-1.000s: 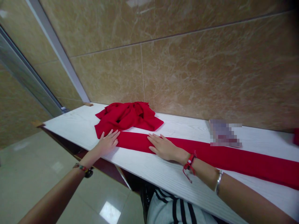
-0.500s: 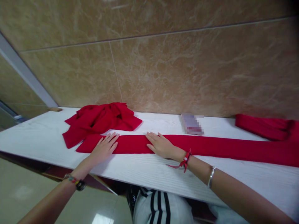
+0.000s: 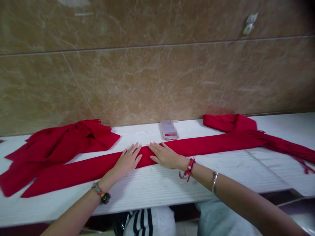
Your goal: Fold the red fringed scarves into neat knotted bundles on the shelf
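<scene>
A long red scarf [image 3: 206,144] lies folded into a flat strip along the white table. Fringe [image 3: 287,149] spreads from its right end. My left hand [image 3: 128,160] rests flat on the strip near the middle, fingers stretched out. Just right of it, my right hand [image 3: 165,155] also lies flat on the cloth with the fingers extended. Neither hand grips the fabric. A rumpled heap of red cloth [image 3: 66,141] sits behind the strip on the left. Another folded red piece [image 3: 226,123] is at the back right, touching the strip.
A phone-like object [image 3: 169,130], partly blurred, lies on the white table [image 3: 147,193] behind my hands. A brown marbled tile wall [image 3: 157,82] borders the back. The table's front edge runs close to my legs [image 3: 150,223].
The view has turned to the right, bringing the fringed end into sight. My hands have come closer together along the strip, both still flat on it.
</scene>
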### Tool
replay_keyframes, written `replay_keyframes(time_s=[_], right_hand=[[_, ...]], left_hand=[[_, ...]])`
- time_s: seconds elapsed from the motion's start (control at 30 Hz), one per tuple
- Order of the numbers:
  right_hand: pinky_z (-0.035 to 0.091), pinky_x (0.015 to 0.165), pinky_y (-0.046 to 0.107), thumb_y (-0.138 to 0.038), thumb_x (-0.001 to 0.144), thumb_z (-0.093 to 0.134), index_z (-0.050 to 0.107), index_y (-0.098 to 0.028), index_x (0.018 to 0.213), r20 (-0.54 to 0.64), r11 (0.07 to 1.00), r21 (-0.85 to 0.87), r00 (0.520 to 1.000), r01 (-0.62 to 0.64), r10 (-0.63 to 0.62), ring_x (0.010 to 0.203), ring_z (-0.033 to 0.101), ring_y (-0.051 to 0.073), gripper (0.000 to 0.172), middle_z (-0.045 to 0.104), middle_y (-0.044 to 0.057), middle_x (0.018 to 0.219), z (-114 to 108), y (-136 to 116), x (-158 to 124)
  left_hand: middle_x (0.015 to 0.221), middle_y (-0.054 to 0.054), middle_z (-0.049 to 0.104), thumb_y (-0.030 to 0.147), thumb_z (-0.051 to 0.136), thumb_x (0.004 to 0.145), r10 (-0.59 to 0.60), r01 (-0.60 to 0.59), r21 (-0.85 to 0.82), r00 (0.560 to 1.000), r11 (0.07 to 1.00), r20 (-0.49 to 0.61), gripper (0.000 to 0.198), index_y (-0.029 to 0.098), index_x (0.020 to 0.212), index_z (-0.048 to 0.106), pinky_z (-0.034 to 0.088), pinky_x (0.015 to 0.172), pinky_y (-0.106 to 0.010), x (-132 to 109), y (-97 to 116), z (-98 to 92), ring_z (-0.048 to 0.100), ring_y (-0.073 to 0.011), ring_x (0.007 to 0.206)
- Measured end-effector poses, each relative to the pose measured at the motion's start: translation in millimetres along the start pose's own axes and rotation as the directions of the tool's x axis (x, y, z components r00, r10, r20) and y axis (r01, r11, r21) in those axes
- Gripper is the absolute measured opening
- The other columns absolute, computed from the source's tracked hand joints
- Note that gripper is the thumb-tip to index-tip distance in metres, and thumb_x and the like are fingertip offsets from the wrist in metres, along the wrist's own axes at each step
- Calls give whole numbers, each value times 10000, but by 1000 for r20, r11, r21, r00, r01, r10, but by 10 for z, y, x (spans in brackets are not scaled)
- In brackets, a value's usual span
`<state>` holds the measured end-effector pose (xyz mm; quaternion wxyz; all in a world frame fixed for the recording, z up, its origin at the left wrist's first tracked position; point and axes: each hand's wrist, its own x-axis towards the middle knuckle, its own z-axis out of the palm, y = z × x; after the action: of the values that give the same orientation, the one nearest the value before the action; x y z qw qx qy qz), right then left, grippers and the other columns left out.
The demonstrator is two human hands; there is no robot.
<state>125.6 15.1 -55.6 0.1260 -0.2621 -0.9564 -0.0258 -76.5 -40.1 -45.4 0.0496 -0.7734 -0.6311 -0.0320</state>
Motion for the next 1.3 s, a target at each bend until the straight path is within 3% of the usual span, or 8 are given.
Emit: replay_keyframes(time_s=[0.27, 0.5, 0.6, 0.87, 0.93, 1.07, 1.17, 1.3], right_hand=[[313, 953, 521, -281, 907, 305, 392, -58, 1268, 52, 949, -213, 967, -231, 248, 1252, 302, 299, 434, 327, 212, 1354, -273, 1085, -1135], [349, 963, 436, -359, 919, 245, 330, -43, 1299, -14, 968, -154, 980, -199, 199, 1257, 304, 253, 501, 346, 188, 1355, -288, 1012, -907], [351, 957, 453, -356, 922, 244, 343, -45, 1290, 13, 962, -199, 981, -187, 193, 1241, 331, 261, 493, 360, 193, 1344, -249, 1146, -1018], [390, 854, 567, -216, 909, 318, 520, -124, 1154, 132, 802, -472, 871, -365, 474, 1236, 310, 345, 331, 370, 198, 1333, -593, 1902, -2197], [381, 874, 555, -234, 912, 305, 518, -111, 1159, 119, 791, -461, 856, -401, 504, 1244, 297, 341, 348, 389, 199, 1321, -652, 1917, -2206], [335, 964, 469, -326, 923, 248, 367, -64, 1289, 20, 873, -332, 922, -358, 386, 1272, 263, 281, 466, 330, 191, 1362, -564, 1797, -1836], [331, 974, 433, -357, 922, 239, 315, -76, 1323, 27, 907, -299, 947, -298, 320, 1259, 297, 262, 495, 326, 168, 1371, -457, 1837, -1681], [256, 989, 513, -291, 929, 232, 358, -144, 1304, 70, 860, -373, 914, -349, 401, 1281, 249, 259, 423, 315, 142, 1383, -516, 2225, -2063]], left_hand=[[1397, -84, 300, 321, 230, 861, 21, -21, 76, 1000, 997, 5, 510, 139, 1326, 335, 284, 989, -485, 59, -85, 193, 244, -262, 1288], [1425, -83, 227, 423, 246, 875, 223, -223, -8, 975, 975, -13, 563, 126, 1353, 270, 250, 1028, -414, 651, 938, 98, 198, -223, 1307], [1415, -71, 250, 401, 257, 879, 327, -326, -28, 945, 945, 9, 540, 141, 1352, 276, 234, 1035, -419, 794, 1179, 115, 225, -218, 1298], [1400, -20, 291, 388, 244, 884, 433, -431, -46, 898, 901, 80, 488, 232, 1343, 296, 227, 1033, -428, 744, 974, 104, 270, -223, 1282], [1375, -35, 351, 412, 242, 884, 428, -426, -41, 902, 904, 53, 483, 228, 1313, 364, 232, 1024, -449, 837, 1077, 88, 296, -237, 1268], [1379, -78, 343, 394, 243, 890, 485, -493, -51, 867, 869, -115, 493, 163, 1304, 378, 245, 1026, -413, 1222, 1586, 53, 303, -225, 1264], [1408, -104, 271, 363, 257, 886, 511, -515, -79, 857, 854, -64, 513, 106, 1325, 326, 255, 1025, -389, 1496, 1970, 68, 244, -218, 1291], [1419, -65, 246, 342, 248, 890, 576, -572, -101, 817, 814, 18, 491, 152, 1340, 302, 218, 1036, -412, 1628, 2119, 146, 206, -212, 1304]])
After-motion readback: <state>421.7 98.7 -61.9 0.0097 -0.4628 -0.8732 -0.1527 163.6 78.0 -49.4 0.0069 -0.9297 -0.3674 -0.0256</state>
